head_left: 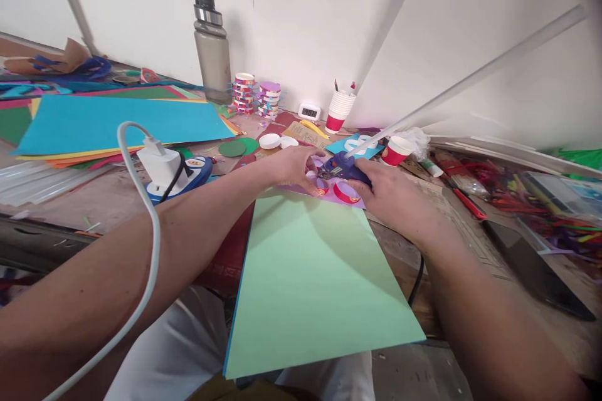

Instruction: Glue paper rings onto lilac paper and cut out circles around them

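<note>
Just beyond the green sheet (315,276), the right hand (395,194) grips a blue glue gun (343,167), the left hand (294,166) pinches a red-banded ring (322,186); no lettering legible.

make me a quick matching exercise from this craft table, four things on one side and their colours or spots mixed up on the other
Things:
1. glue gun
2. water bottle
3. big sheet of paper
4. charger plug

Colours or spots:
a. light green, nearest the camera
b. white, on a blue object at left
c. blue, under the right hand
d. grey, upright by the back wall

Pairs: 1-c, 2-d, 3-a, 4-b
</note>
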Available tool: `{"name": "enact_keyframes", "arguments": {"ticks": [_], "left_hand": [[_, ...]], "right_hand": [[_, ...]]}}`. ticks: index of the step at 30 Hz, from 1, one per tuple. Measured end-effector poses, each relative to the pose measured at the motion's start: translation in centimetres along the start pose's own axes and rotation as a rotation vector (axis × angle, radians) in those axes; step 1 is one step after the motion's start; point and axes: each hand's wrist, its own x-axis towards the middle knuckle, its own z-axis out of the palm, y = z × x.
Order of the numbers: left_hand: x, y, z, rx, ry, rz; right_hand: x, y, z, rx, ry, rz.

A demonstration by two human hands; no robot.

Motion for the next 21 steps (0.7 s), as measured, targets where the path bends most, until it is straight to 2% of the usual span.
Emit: {"name": "enact_keyframes", "arguments": {"ticks": [5,16,21], "left_hand": [[-0.1,0.3,-0.1,-0.002,-0.006,-0.009],[0.2,-0.6,0.1,0.026,0.000,0.005],[0.0,-0.2,0.0,0.010,-0.006,0.017]], "right_hand": [[0.2,0.0,0.4,-0.001,0.000,-0.020],[-0.4,-0.2,-1.1,-0.052,-0.046,0.031],[-0.3,-0.5,-0.8,-0.045,-0.044,0.016]]}}
